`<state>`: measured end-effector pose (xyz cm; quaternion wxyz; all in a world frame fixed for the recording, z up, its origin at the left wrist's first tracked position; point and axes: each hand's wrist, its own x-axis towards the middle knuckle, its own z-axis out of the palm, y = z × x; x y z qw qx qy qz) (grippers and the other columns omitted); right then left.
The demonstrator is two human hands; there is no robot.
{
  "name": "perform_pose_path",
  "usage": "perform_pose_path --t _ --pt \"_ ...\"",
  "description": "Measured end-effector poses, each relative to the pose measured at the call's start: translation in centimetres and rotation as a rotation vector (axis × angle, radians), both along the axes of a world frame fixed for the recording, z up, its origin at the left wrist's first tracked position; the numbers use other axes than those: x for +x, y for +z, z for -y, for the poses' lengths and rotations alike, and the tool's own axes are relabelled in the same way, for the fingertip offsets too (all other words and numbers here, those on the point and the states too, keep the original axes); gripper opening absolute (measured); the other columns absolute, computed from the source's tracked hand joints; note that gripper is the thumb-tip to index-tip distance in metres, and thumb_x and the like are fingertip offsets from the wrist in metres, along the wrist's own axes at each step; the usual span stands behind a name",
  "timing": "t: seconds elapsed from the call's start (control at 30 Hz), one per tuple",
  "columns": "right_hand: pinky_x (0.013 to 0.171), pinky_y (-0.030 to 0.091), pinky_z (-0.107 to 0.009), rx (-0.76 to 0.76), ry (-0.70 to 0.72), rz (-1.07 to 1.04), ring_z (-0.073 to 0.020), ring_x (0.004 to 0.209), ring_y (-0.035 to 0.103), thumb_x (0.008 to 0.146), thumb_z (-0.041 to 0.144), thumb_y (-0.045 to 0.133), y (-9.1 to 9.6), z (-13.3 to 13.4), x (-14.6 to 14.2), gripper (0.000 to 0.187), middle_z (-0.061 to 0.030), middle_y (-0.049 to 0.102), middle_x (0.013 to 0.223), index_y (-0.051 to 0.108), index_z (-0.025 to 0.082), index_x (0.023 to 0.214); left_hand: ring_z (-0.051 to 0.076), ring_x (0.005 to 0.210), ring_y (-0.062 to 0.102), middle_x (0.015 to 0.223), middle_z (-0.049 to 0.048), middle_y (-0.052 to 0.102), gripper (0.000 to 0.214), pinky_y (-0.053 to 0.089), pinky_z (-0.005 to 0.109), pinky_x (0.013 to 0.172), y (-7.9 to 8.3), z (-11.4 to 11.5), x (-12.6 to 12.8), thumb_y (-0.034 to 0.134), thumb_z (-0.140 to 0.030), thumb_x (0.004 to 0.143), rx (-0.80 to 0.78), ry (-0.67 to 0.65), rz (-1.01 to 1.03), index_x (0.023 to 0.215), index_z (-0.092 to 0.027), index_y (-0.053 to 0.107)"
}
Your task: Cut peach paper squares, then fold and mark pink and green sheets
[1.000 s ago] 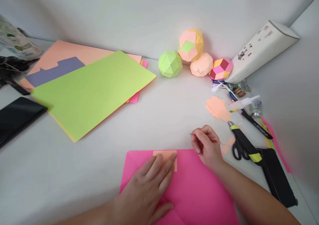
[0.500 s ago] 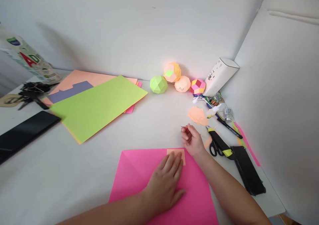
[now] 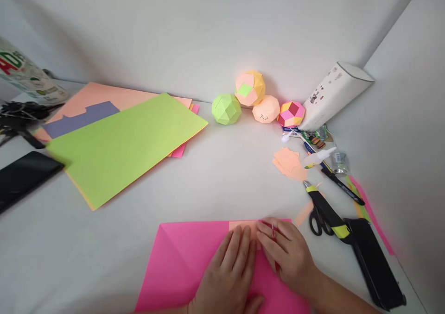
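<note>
A large pink sheet of paper (image 3: 187, 244) lies at the table's front, with a faint diagonal crease near its left corner. On its far edge rests a small peach paper piece (image 3: 239, 224). My left hand (image 3: 227, 270) lies flat over this piece, fingers stretched out and holding nothing. Close beside it, my right hand (image 3: 290, 254) is closed round a slim red pen-like tool (image 3: 274, 235), its fingertips at the peach piece's right side. The tool's tip cannot be made out.
Green paper (image 3: 128, 152) tops a stack at the left, near a black phone-like slab (image 3: 28, 179). Several paper balls (image 3: 226, 109) stand by the wall. Right of my hands lie peach cutouts (image 3: 288, 162), black scissors (image 3: 315, 222), a utility knife (image 3: 327, 210) and a black case (image 3: 377, 263).
My right hand has come down with the red tool from above the table onto the papers, beside my left hand. My left hand still presses the peach piece. The view has shifted slightly.
</note>
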<state>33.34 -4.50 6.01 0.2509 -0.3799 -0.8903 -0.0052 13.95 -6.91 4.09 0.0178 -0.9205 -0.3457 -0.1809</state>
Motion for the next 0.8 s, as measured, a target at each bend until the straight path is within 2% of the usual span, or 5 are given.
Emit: perform_pose_path --t 0.1,0.27,0.8 --pt "0.071 0.053 -0.038 0.054 -0.024 0.125 -0.0285 0.106 0.062 0.086 0.001 0.043 0.1 0.6 0.1 0.032 -0.0124 0.072 0.107 0.067 0.01 0.104 0.037 0.12 0.046 0.125 0.0187 0.06 0.065 0.017 0.048 0.11 -0.6 0.0 0.3 0.041 -0.059 0.087 0.03 0.035 0.049 0.118 -0.006 0.063" --pt "0.074 0.053 -0.037 0.107 -0.048 0.215 -0.0259 0.1 0.065 0.088 0.003 0.045 0.1 1.3 -0.1 0.028 -0.0097 0.073 0.106 0.07 0.012 0.097 0.036 0.119 0.045 0.121 0.0183 0.061 0.07 0.02 0.048 0.11 -1.6 0.1 0.7 0.037 -0.066 0.087 0.07 0.088 0.093 0.113 -0.008 0.066" --pt "0.076 0.054 -0.037 0.089 -0.052 0.193 -0.0239 0.102 0.064 0.089 0.004 0.046 -0.1 1.4 -0.1 0.028 -0.0094 0.073 0.105 0.07 0.014 0.098 0.036 0.12 0.045 0.12 0.0187 0.062 0.072 0.019 0.048 0.111 -1.1 0.1 0.6 0.038 -0.069 0.086 0.038 0.082 0.071 0.111 -0.008 0.068"
